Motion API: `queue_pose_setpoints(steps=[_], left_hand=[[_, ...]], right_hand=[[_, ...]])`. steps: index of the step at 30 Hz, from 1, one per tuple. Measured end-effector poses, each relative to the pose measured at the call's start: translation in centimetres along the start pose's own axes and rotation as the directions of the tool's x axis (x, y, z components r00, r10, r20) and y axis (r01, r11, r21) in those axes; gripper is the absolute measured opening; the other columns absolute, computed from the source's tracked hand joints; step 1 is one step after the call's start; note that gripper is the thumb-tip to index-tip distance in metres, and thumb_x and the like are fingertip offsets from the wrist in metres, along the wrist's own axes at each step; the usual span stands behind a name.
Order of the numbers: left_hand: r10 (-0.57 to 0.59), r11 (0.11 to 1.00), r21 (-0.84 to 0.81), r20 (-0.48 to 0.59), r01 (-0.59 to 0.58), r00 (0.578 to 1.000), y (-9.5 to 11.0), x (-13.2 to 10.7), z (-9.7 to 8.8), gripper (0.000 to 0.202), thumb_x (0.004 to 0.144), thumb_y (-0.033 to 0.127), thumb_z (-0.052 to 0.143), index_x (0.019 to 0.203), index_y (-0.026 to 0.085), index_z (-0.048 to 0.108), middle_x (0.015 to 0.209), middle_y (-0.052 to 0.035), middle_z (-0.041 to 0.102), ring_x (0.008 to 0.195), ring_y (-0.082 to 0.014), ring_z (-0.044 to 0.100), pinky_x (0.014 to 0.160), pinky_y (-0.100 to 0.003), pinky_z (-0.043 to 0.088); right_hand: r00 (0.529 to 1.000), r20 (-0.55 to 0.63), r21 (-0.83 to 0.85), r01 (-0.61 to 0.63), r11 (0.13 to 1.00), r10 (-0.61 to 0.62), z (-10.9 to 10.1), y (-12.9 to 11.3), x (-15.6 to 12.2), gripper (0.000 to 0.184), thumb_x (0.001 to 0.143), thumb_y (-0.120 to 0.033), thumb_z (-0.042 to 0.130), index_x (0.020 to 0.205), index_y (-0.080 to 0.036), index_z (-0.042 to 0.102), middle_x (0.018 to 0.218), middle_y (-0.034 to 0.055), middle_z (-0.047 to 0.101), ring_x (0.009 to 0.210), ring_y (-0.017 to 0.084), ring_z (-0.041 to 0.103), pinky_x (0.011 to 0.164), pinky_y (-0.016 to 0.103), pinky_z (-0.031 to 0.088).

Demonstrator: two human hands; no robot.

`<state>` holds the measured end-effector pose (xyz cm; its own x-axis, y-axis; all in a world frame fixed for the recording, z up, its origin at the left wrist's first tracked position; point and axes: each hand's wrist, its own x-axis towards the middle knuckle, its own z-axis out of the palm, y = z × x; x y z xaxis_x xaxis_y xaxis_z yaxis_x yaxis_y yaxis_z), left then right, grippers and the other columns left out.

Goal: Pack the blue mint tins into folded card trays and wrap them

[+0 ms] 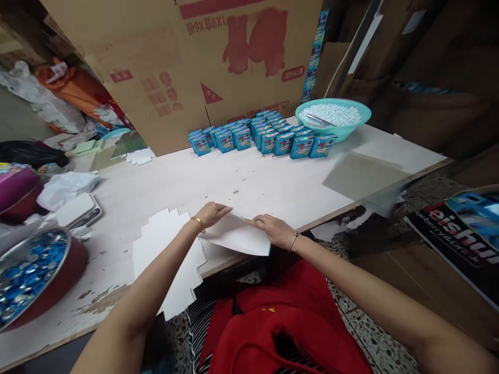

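While a white card sheet (238,238) overhangs the desk (273,187), left hand (212,213) and right hand (273,229) press it, palms flat, fingers outstretched.

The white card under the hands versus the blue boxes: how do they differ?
The white card lies flat at the table edge; the blue boxes stand formed in rows farther back. The white card looks plain, the blue boxes printed. Left hand and right hand rest on the white card; nothing touches the blue boxes.
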<state>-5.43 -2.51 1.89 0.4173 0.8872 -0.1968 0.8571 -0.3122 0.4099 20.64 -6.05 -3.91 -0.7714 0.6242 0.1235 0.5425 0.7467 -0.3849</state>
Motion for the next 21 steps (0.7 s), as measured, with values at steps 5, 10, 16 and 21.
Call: queue_pose_setpoints(steps=[5,10,16,21], left_hand=[[0.169,0.972,0.127,0.211,-0.199,0.963,-1.2,-0.6,0.8,0.04,0.085,0.049,0.048,0.115,0.025,0.058,0.119,-0.0042,0.061,0.104,-0.0207,0.056,0.087,-0.031,0.04],[0.182,0.843,0.478,0.176,-0.246,0.967,0.0,-0.2,2.4,0.027,0.088,0.033,0.044,0.107,0.018,0.055,0.107,-0.0107,0.059,0.093,-0.0223,0.055,0.077,-0.033,0.041],[0.129,0.801,0.55,0.229,-0.237,0.965,1.2,0.8,2.5,0.025,0.091,0.023,0.031,0.096,0.017,0.054,0.093,-0.0101,0.062,0.078,-0.0206,0.058,0.062,-0.031,0.04],[0.138,0.79,0.533,0.326,-0.302,0.935,1.5,0.6,1.6,0.016,0.083,0.02,0.045,0.096,0.018,0.055,0.09,-0.0079,0.064,0.075,-0.0196,0.06,0.061,-0.029,0.04]], right_hand=[[0.995,0.082,-0.069,0.062,0.996,-0.056,-0.2,-0.5,-0.3,0.047,0.091,-0.02,0.042,0.136,-0.035,0.041,0.124,0.0098,0.049,0.102,0.022,0.047,0.086,0.038,0.043],[0.99,0.101,0.085,-0.105,0.991,0.096,-0.7,-0.5,0.4,0.058,0.09,-0.048,0.043,0.14,-0.019,0.033,0.126,0.0135,0.048,0.109,0.024,0.046,0.092,0.038,0.039],[0.937,0.224,-0.188,-0.23,0.955,0.27,-1.7,-0.7,3.1,0.022,0.09,-0.023,0.042,0.101,-0.013,0.058,0.103,0.0116,0.061,0.094,0.022,0.058,0.077,0.029,0.042],[0.925,0.27,-0.254,-0.199,0.947,0.267,-2.2,-1.1,4.4,0.023,0.085,-0.015,0.043,0.104,-0.009,0.055,0.101,0.0146,0.063,0.089,0.024,0.061,0.071,0.03,0.043]])
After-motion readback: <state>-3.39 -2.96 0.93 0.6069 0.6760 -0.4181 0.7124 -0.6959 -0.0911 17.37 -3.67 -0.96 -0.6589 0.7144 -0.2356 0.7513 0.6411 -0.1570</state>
